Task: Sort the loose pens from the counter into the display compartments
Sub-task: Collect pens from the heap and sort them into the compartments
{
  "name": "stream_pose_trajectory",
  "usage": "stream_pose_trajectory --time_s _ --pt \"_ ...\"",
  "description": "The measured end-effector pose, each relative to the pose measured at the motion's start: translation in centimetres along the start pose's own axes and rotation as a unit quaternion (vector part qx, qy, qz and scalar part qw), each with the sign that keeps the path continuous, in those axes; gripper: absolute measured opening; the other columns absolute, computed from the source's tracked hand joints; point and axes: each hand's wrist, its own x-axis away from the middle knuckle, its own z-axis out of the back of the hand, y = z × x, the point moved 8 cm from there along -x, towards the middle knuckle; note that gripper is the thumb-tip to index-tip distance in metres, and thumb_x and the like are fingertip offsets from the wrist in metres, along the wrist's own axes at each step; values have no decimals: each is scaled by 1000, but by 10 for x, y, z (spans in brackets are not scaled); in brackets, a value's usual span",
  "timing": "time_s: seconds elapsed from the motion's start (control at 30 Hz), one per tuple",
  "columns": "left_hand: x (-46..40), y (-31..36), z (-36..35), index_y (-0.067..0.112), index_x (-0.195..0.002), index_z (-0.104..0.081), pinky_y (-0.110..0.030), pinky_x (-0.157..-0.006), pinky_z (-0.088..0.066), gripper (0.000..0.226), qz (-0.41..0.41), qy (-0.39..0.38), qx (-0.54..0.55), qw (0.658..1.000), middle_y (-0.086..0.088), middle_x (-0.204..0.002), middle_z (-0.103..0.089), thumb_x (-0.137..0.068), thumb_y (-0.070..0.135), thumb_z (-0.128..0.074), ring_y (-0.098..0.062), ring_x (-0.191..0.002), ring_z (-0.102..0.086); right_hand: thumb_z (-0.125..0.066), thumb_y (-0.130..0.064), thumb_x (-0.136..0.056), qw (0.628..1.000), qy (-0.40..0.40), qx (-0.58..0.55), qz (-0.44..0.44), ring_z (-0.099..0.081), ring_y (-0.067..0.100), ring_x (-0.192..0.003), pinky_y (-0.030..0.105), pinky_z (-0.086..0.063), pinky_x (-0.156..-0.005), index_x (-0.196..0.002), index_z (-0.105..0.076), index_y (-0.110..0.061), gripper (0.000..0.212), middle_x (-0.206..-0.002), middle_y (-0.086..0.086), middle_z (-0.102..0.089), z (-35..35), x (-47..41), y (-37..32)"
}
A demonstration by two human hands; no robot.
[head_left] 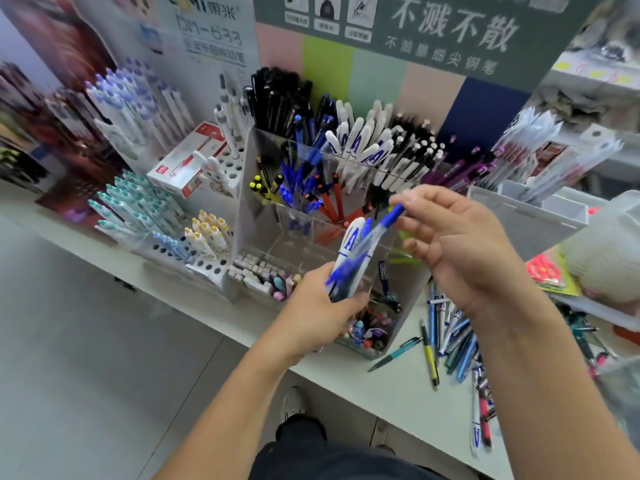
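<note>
My left hand [322, 308] grips a bundle of pens [351, 261], blue-capped ones and a white one with a blue letter, held upright in front of the clear acrylic display [249, 188]. My right hand [453, 244] pinches the top of one blue-capped pen [391, 216] in that bundle. The display's tiered compartments hold blue, red, black and white pens. A pile of loose pens [453, 337] lies on the white counter [391, 393], right of the display and under my right forearm.
Left of the display stand perforated racks of teal, purple and yellow-topped pens [138, 202] and a white-red box [187, 161]. The front compartments hold erasers [252, 271] and small items. A white tray [530, 213] with packaged pens sits at right. The counter edge runs diagonally near my legs.
</note>
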Motion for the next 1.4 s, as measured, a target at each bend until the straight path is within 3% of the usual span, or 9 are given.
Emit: stream_pose_trajectory --time_s 0.2,0.33,0.5,0.67,0.8,0.9,1.0,1.17,1.4 --pt "4 4 -8 13 -102 -58 -17 -37 -21 29 63 3 286 956 3 -59 -38 -86 34 -70 -8 -40 -28 -59 -7 -99 992 94 -73 53 -61 8 -65 16 -52 -60 -93 -63 -12 9 -91 9 -77 40 -1 -14" --pt "2 25 -5 11 -107 -68 -18 -37 -22 52 28 22 282 959 3 -58 -38 -70 47 -74 -8 -40 -28 -55 -5 -100 986 82 -144 28 -58 8 -65 15 -53 -62 -100 -61 -8 7 -92 10 -75 46 3 -2" --pt "10 27 -2 26 -65 -70 -17 -39 -24 15 10 31 235 972 -3 -58 -49 -73 37 -76 -11 -40 -33 -53 -6 -101 983 66 -162 52 -56 6 -65 14 -52 -62 -99 -61 -8 9 -90 6 -74 33 9 0" --pt "23 12 24 15 -80 -67 -16 -37 -23 8 6 101 292 951 -7 -62 -54 -80 21 -73 -10 -38 -33 -62 -3 -97 984 63 36 162 -66 15 -72 22 -56 -66 -126 -54 -17 33 -98 8 -70 2 12 3" --pt "27 4 45 16 -77 -70 -15 -34 -24 11 8 125 332 935 -5 -60 -51 -71 24 -74 -9 -38 -32 -70 -8 -89 817 6 450 359 -58 11 -75 35 -55 -68 -121 -69 -19 33 -93 -2 -63 -63 22 10" --pt "29 4 57 14 -81 -66 -15 -34 -23 22 -9 127 351 928 -2 -58 -45 -71 32 -73 -8 -37 -31 -58 -24 -93 743 12 526 415 -56 21 -70 39 -51 -57 -101 -71 -11 20 -81 2 -57 -88 16 10" --pt "27 0 72 9 -100 -60 -17 -34 -21 43 0 123 366 923 0 -56 -40 -72 40 -70 -8 -37 -29 -61 -23 -99 775 62 480 406 -46 13 -70 33 -42 -64 -86 -68 -8 20 -80 3 -52 -81 -10 -21" --pt "18 -13 80 12 -109 -51 -17 -34 -18 36 36 70 392 917 0 -59 -41 -78 28 -62 -7 -38 -30 -66 -15 -93 882 87 319 336 -70 14 -70 42 -59 -70 -89 -73 -10 9 -83 -5 -72 -84 -51 -34" --pt "11 -20 90 8 -102 -58 -17 -34 -26 19 37 86 354 930 -4 -67 -54 -88 20 -63 -10 -41 -37 -71 -28 -93 834 33 495 241 -64 16 -71 39 -55 -73 -87 -76 -14 16 -77 -2 -71 -106 -86 11"
